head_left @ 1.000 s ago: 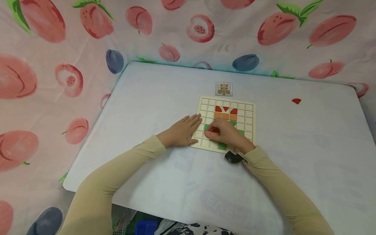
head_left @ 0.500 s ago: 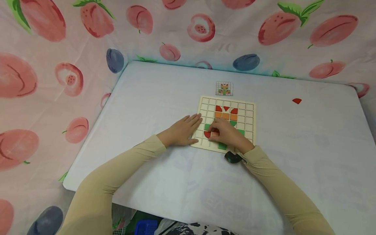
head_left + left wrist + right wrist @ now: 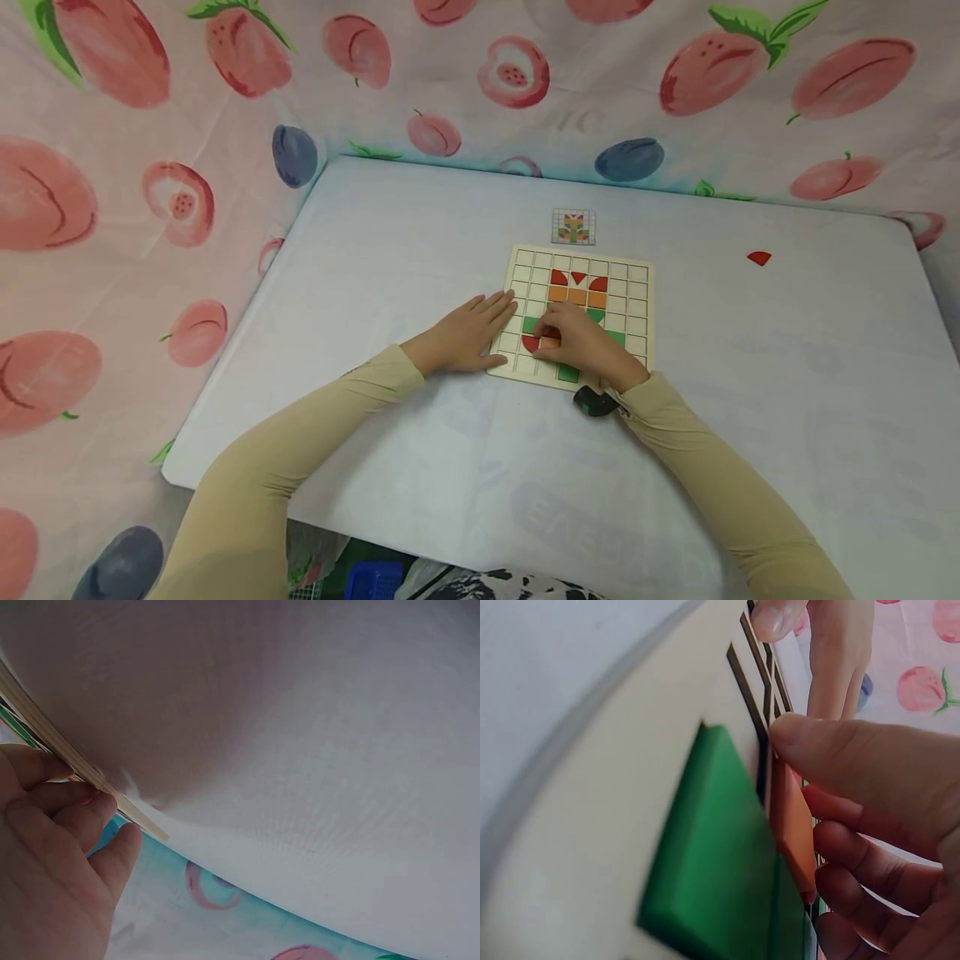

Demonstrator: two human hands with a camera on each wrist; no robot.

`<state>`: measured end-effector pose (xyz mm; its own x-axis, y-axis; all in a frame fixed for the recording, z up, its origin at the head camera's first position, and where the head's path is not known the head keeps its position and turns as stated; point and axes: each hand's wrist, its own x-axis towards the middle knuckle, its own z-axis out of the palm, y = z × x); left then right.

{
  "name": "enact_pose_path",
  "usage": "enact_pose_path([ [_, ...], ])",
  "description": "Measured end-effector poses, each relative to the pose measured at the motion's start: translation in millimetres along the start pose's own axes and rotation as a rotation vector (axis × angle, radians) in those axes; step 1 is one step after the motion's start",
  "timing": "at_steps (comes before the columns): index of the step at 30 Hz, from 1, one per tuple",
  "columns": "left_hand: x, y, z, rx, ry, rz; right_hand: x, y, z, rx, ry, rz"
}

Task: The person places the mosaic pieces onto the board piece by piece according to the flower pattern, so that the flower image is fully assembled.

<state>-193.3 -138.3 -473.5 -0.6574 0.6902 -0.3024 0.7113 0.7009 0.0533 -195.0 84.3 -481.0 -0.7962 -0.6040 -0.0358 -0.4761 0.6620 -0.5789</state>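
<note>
A pale gridded puzzle board lies on the table with red, orange and green tiles in its squares. My left hand lies with straight fingers along the board's left edge; the left wrist view shows its fingertips against that edge. Over the lower middle of the board, my right hand has its thumb and index finger curled around a red curved tile. Beside that tile is an orange tile, partly under the fingers. In the right wrist view a green tile stands out large in front. The palm hides several other tiles.
Behind the board lies a small pattern card. Another red fan-shaped tile sits apart at the right on the white table. A fruit-print cloth hangs around the back and left. A blue basket is below the front edge.
My right thumb and fingers have shifted slightly right, uncovering the red curved tile's left part. During the last half second both hands stay nearly still.
</note>
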Motion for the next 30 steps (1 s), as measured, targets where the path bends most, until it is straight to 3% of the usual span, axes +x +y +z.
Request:
enact_pose_path([
  [7,0.9,-0.9,2.5,0.013,0.002,-0.001,-2.3,1.0,-1.1,0.024,0.004,-0.004],
  [14,1.3,-0.1,2.3,0.009,0.003,-0.003,-11.5,8.3,-16.8,0.156,0.01,0.042],
  [22,2.1,0.6,2.9,0.02,-0.001,-0.008,-33.8,33.4,-59.5,0.164,0.22,-0.013],
  [30,1.3,-0.1,3.3,0.008,0.0,-0.006,-61.5,73.1,-107.3,0.084,0.424,0.175],
])
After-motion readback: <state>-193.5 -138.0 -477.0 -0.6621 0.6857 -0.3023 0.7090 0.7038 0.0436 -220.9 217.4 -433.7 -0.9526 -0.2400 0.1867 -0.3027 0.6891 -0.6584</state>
